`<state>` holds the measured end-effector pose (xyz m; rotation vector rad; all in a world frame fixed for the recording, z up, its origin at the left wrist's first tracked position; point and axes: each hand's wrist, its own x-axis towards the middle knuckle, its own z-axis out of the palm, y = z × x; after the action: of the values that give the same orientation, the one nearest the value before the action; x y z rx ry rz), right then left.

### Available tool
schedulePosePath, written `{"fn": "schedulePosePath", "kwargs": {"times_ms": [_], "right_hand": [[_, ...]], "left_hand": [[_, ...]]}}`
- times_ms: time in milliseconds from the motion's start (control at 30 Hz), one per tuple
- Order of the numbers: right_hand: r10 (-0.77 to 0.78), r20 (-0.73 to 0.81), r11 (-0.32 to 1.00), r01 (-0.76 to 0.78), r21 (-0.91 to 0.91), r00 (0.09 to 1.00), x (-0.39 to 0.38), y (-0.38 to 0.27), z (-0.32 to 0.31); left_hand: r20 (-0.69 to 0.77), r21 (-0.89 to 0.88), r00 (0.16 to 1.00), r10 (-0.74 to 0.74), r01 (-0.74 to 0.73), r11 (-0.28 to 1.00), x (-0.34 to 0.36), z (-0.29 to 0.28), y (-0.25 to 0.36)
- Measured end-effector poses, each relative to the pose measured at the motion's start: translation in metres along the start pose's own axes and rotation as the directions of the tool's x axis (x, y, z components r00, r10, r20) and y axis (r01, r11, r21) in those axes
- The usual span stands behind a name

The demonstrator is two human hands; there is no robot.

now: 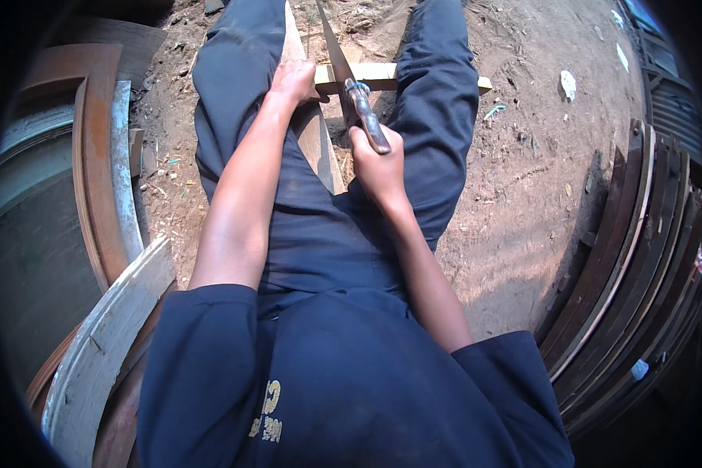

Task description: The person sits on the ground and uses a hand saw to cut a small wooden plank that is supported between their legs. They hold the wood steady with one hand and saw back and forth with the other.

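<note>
My right hand [379, 160] is wrapped round the handle of a hand saw [336, 48], whose blade points away from me and up past the far edge of the view. The blade crosses a pale wooden strip [376, 72] that lies crosswise between my legs; whether its teeth touch the wood I cannot tell. To the left of the saw, my left hand [295, 81] grips a long wooden board [318, 148] running lengthwise between my legs, close to where the strip meets it. The fingers' undersides are hidden.
Frames and planks lean at the left, among them a brown wooden frame [93, 164] and a whitish weathered board [105, 343]. A stack of dark planks [616, 257] stands at the right. Bare dirt ground [515, 195] with wood chips and a white scrap [568, 86] surrounds my legs.
</note>
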<state>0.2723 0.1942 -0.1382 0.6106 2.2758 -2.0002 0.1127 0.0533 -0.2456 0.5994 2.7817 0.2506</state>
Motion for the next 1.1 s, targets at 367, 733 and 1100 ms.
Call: {"fn": "schedulePosePath", "kwargs": {"times_ms": [367,733,1100], "right_hand": [[0.002,-0.005,0.999,-0.002,-0.045,1.000,-0.039,-0.013,-0.003],[0.022,0.026,0.996,-0.020,-0.084,0.999,-0.062,-0.018,-0.018],[0.033,0.022,0.997,-0.032,-0.064,0.999,-0.046,-0.010,-0.016]], "left_hand": [[0.041,0.026,0.999,-0.033,0.032,0.999,-0.009,0.000,-0.005],[0.061,0.034,0.998,-0.036,0.034,0.999,-0.005,-0.001,-0.002],[0.037,0.037,0.999,-0.009,0.008,0.999,-0.006,-0.003,0.000]]}}
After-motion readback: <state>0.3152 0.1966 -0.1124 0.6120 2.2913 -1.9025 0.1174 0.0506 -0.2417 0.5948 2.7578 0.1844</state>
